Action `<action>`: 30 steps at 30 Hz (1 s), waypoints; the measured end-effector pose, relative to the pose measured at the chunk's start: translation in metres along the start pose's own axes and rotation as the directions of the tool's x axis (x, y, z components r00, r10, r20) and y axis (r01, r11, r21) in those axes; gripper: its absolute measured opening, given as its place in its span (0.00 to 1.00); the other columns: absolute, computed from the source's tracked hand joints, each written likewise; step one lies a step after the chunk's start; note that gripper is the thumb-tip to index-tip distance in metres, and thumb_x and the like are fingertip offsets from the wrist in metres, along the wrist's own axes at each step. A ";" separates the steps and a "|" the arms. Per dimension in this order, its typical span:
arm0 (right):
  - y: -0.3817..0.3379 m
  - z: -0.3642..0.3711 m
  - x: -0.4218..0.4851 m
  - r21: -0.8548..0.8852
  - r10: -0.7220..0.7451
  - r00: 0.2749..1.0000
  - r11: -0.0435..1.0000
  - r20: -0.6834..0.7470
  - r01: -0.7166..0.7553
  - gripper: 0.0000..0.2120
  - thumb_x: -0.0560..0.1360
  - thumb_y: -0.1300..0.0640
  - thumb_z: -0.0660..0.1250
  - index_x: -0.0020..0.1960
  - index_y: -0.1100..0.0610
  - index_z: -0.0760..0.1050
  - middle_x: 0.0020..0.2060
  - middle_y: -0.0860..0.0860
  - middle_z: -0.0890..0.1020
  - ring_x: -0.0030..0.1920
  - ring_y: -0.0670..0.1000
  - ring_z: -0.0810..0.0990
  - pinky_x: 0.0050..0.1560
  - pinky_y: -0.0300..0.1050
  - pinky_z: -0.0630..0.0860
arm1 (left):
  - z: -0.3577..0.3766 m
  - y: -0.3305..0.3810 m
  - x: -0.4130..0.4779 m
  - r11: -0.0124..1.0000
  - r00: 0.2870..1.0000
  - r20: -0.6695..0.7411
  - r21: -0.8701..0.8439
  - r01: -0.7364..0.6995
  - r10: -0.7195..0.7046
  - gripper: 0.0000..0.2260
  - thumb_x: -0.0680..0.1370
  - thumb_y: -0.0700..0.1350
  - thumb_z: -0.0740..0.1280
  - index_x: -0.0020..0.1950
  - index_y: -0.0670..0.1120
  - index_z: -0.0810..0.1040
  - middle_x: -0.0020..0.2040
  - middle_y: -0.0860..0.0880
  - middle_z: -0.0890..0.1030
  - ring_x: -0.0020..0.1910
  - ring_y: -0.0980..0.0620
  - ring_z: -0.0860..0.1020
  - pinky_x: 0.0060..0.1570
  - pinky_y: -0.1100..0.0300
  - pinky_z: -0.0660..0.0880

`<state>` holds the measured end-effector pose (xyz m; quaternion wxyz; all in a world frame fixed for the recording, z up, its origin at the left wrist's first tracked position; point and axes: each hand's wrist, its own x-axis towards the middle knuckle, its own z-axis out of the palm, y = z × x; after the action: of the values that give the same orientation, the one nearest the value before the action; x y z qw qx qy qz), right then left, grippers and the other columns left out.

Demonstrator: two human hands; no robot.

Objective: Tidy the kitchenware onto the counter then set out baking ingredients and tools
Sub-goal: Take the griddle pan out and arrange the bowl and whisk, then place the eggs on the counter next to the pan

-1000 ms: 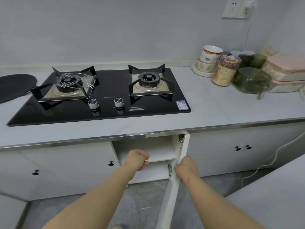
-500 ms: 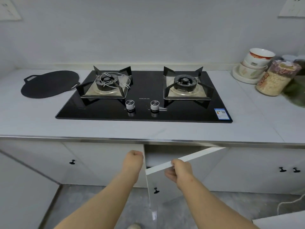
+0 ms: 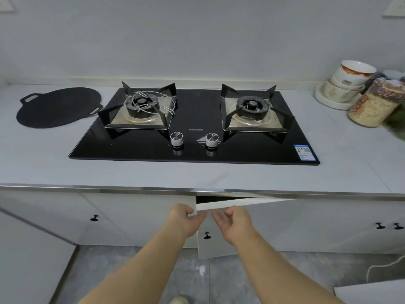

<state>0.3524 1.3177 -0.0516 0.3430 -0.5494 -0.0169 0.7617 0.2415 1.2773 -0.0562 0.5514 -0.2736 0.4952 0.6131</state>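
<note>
A: Where are the grips?
B: Both at 6 o'clock, under the table (image 3: 153,174) edge, at the ajar cabinet door (image 3: 252,224). The right grip (image 3: 235,224) has its fingers apart and relaxed, just before the door front. The left grip (image 3: 183,220) is curled at the door's top corner; I cannot tell if it clamps it.
A: And the kitchenware?
B: On the table: 1 flat black pan (image 3: 59,107) at 10 o'clock of the hob (image 3: 192,148), with the stacked bowls (image 3: 348,84) and 1 grain jar (image 3: 370,104) at 2 o'clock.

Griddle (image 3: 59,107) left of hob (image 3: 192,126)
</note>
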 end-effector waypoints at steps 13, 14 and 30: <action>0.001 0.017 0.022 -0.056 -0.030 1.000 0.998 0.003 0.030 0.17 0.76 0.73 0.43 0.53 0.60 0.67 0.38 0.56 0.73 0.65 0.59 0.73 0.65 0.53 0.70 | 0.008 0.013 0.014 0.999 0.994 0.097 -0.018 -0.044 0.045 0.12 0.79 0.29 0.47 0.52 0.30 0.70 0.56 0.33 0.72 0.67 0.37 0.69 0.65 0.46 0.65; 0.000 0.019 0.021 -0.067 -0.037 0.999 0.997 0.006 0.037 0.18 0.76 0.73 0.43 0.57 0.59 0.65 0.38 0.56 0.74 0.66 0.59 0.73 0.66 0.53 0.69 | 0.009 0.014 0.013 0.999 0.993 0.109 -0.025 -0.037 0.040 0.12 0.79 0.29 0.47 0.52 0.30 0.70 0.56 0.34 0.72 0.66 0.38 0.70 0.67 0.47 0.65; -0.004 0.019 0.031 -0.104 -0.097 0.995 0.990 0.027 0.100 0.15 0.78 0.71 0.50 0.60 0.61 0.68 0.41 0.53 0.73 0.64 0.59 0.74 0.54 0.51 0.73 | 0.022 0.012 0.020 0.995 0.983 0.157 0.010 -0.097 0.094 0.16 0.77 0.28 0.47 0.54 0.34 0.72 0.48 0.40 0.77 0.51 0.43 0.77 0.67 0.51 0.67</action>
<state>0.3334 1.3445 -0.0678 0.3506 -0.5567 -0.0878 0.7480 0.2302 1.3061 -0.0623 0.5608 -0.1958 0.4685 0.6540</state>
